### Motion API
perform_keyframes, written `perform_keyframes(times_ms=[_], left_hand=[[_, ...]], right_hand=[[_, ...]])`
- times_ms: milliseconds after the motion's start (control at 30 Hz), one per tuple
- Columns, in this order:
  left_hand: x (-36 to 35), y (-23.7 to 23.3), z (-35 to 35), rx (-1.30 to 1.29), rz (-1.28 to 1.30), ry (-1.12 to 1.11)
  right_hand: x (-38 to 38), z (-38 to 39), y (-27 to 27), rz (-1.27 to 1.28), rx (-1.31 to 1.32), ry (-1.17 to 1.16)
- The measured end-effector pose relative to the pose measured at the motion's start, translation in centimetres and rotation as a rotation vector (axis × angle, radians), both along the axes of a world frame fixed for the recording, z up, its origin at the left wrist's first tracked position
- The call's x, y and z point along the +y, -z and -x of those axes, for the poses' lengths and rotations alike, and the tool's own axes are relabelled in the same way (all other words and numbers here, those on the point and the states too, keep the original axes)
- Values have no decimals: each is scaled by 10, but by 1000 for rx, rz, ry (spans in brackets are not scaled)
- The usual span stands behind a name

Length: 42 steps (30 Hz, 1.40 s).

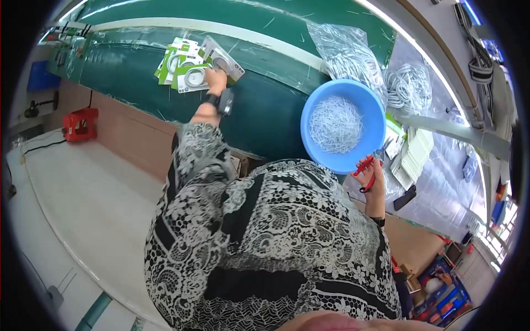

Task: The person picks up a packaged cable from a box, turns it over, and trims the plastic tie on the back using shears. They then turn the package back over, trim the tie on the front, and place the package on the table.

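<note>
My left hand (216,80) reaches to a pile of carded cable packs at the upper left, its fingers closed at the edge of one pack (222,62). Just beside it, another green-and-white pack (194,77) shows a coiled white cable. More packs lie underneath, partly covered. Down at the right, my right hand (373,177) is wrapped around red-handled snips (364,164), their metal blades pointing up and away. Close to that hand stands a blue basin (310,144) with a heap of thin white plastic strips (335,124) in it.
Behind the basin lies a clear plastic bag of grey cables (348,52), with more coiled cables (408,88) beside it. A stack of white cards (414,154) and a black object (405,198) lie at the right. A red device (80,124) stands at the far left.
</note>
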<state>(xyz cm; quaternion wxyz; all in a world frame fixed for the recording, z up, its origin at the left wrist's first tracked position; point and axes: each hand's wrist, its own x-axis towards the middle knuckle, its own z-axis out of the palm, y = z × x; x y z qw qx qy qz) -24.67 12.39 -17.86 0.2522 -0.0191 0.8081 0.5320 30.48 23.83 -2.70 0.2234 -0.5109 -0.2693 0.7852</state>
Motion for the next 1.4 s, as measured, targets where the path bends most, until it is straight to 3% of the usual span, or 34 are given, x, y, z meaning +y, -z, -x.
perform_keyframes(times_ms=[100, 167, 233, 300, 433, 733, 1400], left_hand=[[-13, -13, -47, -657, -859, 0], [-13, -69, -103, -931, -1166, 174], [-4, -108, -156, -1013, -1198, 219], [4, -133, -199, -1097, -1226, 264], [17, -162, -254, -1190, -1259, 362], [31, -171, -329, -1009, -1199, 432], [25, -164, -370, -881, -1129, 476]], right_hand=[[11, 16, 6, -171, -134, -269], [2, 59, -32, -670, -437, -562], [1, 77, -46, -1253, -663, -805], [-4, 88, -63, -1457, -586, -733], [-8, 69, -77, -1523, -669, -755], [-14, 17, -67, -1472, -649, -724], [-20, -17, -44, -1215, -482, -793]])
